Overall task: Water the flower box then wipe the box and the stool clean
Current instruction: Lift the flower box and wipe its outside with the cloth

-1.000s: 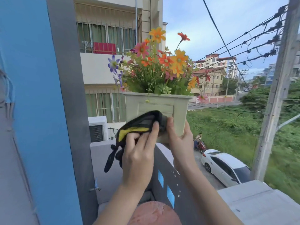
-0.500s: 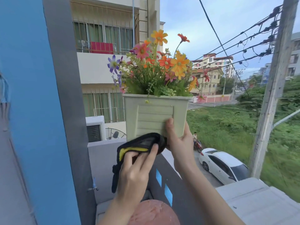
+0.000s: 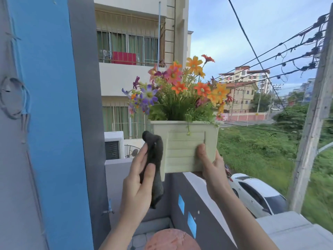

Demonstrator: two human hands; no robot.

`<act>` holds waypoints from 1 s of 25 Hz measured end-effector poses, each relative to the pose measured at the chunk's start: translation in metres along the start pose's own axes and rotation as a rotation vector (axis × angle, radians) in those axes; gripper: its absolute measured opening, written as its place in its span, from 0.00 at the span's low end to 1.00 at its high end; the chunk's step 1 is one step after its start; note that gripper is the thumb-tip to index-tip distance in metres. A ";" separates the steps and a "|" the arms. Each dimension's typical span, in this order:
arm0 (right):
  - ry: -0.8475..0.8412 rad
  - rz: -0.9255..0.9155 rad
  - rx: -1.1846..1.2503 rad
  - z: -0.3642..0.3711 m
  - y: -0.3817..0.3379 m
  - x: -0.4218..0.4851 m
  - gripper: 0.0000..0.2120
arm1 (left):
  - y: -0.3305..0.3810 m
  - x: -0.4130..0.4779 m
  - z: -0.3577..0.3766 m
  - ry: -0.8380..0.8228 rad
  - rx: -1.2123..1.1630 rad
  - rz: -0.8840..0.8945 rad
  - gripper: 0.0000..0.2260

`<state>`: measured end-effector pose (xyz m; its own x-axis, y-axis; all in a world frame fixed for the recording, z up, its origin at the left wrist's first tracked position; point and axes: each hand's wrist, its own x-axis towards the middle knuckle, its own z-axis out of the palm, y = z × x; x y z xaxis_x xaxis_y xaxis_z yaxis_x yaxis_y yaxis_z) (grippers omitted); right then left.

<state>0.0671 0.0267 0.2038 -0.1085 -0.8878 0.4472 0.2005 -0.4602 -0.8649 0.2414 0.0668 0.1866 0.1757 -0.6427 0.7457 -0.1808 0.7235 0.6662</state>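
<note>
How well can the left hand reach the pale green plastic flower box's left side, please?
Likely yes: the left hand holds a dark cloth against the flower box there, nothing between.

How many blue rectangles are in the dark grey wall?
2: upper blue rectangle below the pale green flower box, lower blue rectangle down-right of it. Others may be hidden.
</note>
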 end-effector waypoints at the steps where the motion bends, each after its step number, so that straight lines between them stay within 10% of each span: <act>1: -0.019 0.017 -0.008 0.001 0.002 0.001 0.19 | 0.008 0.005 0.000 -0.044 0.045 0.050 0.20; 5: -0.072 0.095 0.043 0.007 0.009 0.005 0.38 | 0.016 0.034 -0.003 -0.054 -0.185 -0.125 0.14; 19: -0.186 0.122 0.140 0.009 0.015 0.006 0.41 | -0.001 0.019 -0.010 0.052 -0.096 -0.397 0.18; 25: -0.199 0.177 0.144 0.006 0.024 0.004 0.43 | 0.018 0.027 -0.004 0.099 0.136 -0.023 0.15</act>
<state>0.0777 0.0122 0.1864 0.1303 -0.9312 0.3404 0.3372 -0.2813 -0.8984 0.2467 0.0636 0.2182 0.2749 -0.6260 0.7298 -0.3039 0.6635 0.6837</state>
